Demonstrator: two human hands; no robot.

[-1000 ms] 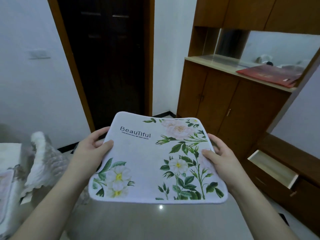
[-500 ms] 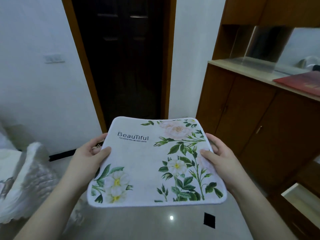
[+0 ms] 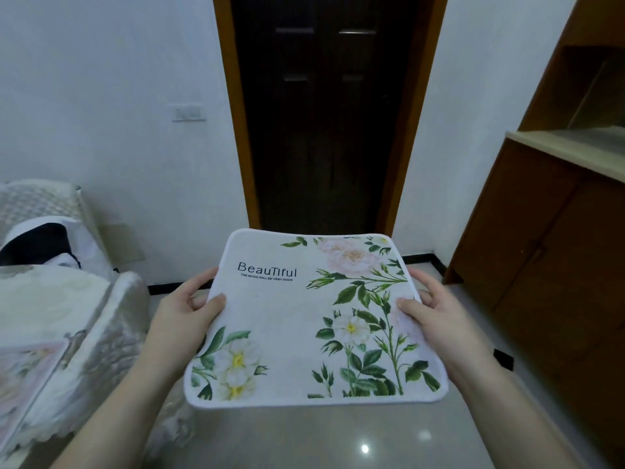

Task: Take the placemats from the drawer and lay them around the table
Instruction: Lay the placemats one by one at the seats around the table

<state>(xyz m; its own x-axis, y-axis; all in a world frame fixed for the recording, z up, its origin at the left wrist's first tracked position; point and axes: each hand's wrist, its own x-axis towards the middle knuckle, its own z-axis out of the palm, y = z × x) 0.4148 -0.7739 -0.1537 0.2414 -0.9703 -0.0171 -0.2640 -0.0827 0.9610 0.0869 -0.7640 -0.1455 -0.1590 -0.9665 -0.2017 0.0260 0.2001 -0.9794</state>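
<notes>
A white placemat (image 3: 291, 319) printed with green leaves, white and pink flowers and the word "Beautiful" is held flat in front of me at chest height. My left hand (image 3: 184, 308) grips its left edge, thumb on top. My right hand (image 3: 436, 311) grips its right edge the same way. At the far left a table (image 3: 101, 309) covered in a pale lace-edged cloth shows another floral placemat (image 3: 23, 370) lying on it, cut off by the frame edge. The drawer is out of view.
A dark doorway (image 3: 324, 113) with a brown wooden frame is straight ahead. A brown wooden cabinet (image 3: 541, 265) with a pale countertop stands at the right. A covered chair (image 3: 40, 211) sits behind the table at left. Glossy grey floor (image 3: 338, 438) lies below.
The view has swung left: the cabinet and open drawer slid out to the right, the covered table came in at left. Both hands keep the same hold on the placemat.
</notes>
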